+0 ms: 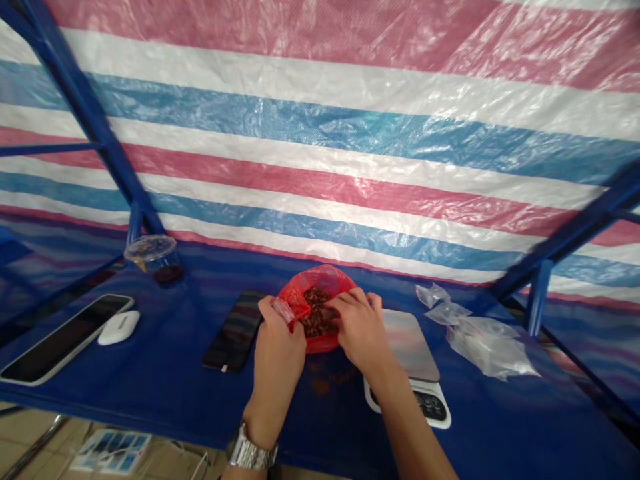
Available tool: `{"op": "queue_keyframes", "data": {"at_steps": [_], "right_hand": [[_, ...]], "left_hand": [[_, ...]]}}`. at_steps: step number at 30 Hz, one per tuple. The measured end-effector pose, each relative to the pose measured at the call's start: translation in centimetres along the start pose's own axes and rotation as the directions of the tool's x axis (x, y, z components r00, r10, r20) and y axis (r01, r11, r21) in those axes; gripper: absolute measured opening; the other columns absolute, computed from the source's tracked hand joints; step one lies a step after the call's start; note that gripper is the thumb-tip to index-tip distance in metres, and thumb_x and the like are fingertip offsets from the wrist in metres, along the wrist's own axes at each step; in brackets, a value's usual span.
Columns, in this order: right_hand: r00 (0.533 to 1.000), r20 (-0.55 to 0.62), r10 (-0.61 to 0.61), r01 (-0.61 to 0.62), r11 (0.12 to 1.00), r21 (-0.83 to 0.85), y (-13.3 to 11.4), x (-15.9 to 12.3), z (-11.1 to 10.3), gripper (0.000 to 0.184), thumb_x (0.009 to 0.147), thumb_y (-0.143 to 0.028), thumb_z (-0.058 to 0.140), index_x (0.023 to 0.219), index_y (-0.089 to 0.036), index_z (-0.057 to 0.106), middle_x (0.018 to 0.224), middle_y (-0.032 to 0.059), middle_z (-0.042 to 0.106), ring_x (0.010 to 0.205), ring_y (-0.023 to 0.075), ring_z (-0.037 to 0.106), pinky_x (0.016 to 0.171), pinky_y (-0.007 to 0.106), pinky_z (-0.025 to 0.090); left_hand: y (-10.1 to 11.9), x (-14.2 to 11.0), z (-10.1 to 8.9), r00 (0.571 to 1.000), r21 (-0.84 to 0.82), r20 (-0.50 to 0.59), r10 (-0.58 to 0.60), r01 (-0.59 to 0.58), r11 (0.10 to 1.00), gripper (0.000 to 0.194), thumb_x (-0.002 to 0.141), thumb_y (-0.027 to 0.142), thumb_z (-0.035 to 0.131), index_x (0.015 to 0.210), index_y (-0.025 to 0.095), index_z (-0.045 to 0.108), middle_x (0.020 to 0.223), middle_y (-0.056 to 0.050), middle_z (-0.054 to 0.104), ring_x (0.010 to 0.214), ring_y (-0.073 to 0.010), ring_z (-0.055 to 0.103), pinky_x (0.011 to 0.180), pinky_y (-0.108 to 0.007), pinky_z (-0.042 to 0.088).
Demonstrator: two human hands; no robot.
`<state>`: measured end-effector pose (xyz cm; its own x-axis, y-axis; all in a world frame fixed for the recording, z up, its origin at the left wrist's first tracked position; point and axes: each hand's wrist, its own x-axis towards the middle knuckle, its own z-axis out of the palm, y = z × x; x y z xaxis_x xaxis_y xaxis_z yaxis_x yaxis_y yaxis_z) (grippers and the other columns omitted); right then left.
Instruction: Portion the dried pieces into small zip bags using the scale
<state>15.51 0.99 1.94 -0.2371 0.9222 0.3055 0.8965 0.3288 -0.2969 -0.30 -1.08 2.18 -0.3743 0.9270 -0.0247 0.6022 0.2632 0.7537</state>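
A red plastic bag [320,343] stands with its mouth open on the blue table. It holds many small dark brown pieces [316,320], whose exact kind I cannot make out. My left hand [281,347], a metal watch at its wrist, is closed on the bag's left edge. A bit of clear plastic [283,310] shows between its fingers. From the right, my right hand [357,327] reaches into the bag, fingers curled together at the brown pieces; whatever is between the fingertips is hidden. Beside that hand and partly under its forearm sits a white kitchen scale [410,343] with a metal plate.
Small clear zip bags [487,343] lie right of the scale. Left of the bag lies a black phone [235,331]. Further left are a white earbud case [119,327], a long dark-faced device [65,338] and a lidded clear cup [157,257]. Blue bars and a striped tarp stand behind.
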Motion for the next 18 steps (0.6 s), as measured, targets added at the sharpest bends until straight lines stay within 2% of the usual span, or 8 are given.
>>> {"op": "queue_keyframes", "data": {"at_steps": [4,8,10,14,18], "right_hand": [[0.999,0.034,-0.015,0.013,0.998,0.056,-0.4,0.3,0.3,0.042,0.078,0.002,0.058,0.105,-0.023,0.076,0.103,0.0074,0.078,0.109,0.0279,0.056,0.094,0.046,0.031],[0.999,0.027,0.039,-0.044,0.984,0.175,-0.3,0.4,1.1,0.035,0.082,-0.004,0.062,0.105,-0.026,0.078,0.098,0.0079,0.079,0.105,0.0285,0.059,0.091,0.046,0.033],[0.998,0.016,0.064,-0.066,0.975,0.214,-0.2,0.3,1.5,0.032,0.084,-0.007,0.064,0.105,-0.026,0.078,0.099,0.0086,0.078,0.105,0.0290,0.059,0.091,0.046,0.033],[0.991,-0.006,0.136,-0.129,0.950,0.283,-0.3,0.3,2.4,0.029,0.087,-0.012,0.066,0.107,-0.028,0.079,0.102,0.0087,0.078,0.107,0.0300,0.058,0.093,0.048,0.035],[0.977,-0.011,0.213,-0.197,0.921,0.336,-0.7,0.5,2.9,0.028,0.089,-0.016,0.066,0.110,-0.030,0.079,0.103,0.0079,0.077,0.110,0.0303,0.059,0.096,0.048,0.036]], "left_hand": [[-0.5,0.5,0.5,1.000,-0.283,-0.030,0.007,-0.016,0.959,0.047,0.082,0.006,0.059,0.120,0.022,0.037,0.079,0.002,0.062,0.069,-0.0210,0.071,0.067,-0.030,0.051],[-1.1,1.3,1.0,0.997,-0.570,-0.078,0.025,-0.065,0.819,0.045,0.077,0.004,0.061,0.112,0.022,0.039,0.085,0.004,0.060,0.069,-0.0140,0.067,0.068,-0.028,0.054],[-1.3,1.6,1.1,0.997,-0.620,-0.083,0.010,-0.060,0.782,0.045,0.074,0.005,0.063,0.109,0.021,0.040,0.087,0.004,0.059,0.072,-0.0125,0.066,0.068,-0.026,0.054],[-1.4,1.8,0.9,1.000,-0.619,-0.024,0.004,-0.018,0.785,0.046,0.074,0.007,0.066,0.113,0.019,0.043,0.090,0.003,0.061,0.073,-0.0109,0.064,0.069,-0.025,0.053],[-1.6,1.8,0.7,0.999,-0.624,0.044,0.025,0.008,0.781,0.045,0.077,0.011,0.067,0.116,0.017,0.045,0.095,0.000,0.064,0.080,-0.0129,0.066,0.074,-0.027,0.054]]}}
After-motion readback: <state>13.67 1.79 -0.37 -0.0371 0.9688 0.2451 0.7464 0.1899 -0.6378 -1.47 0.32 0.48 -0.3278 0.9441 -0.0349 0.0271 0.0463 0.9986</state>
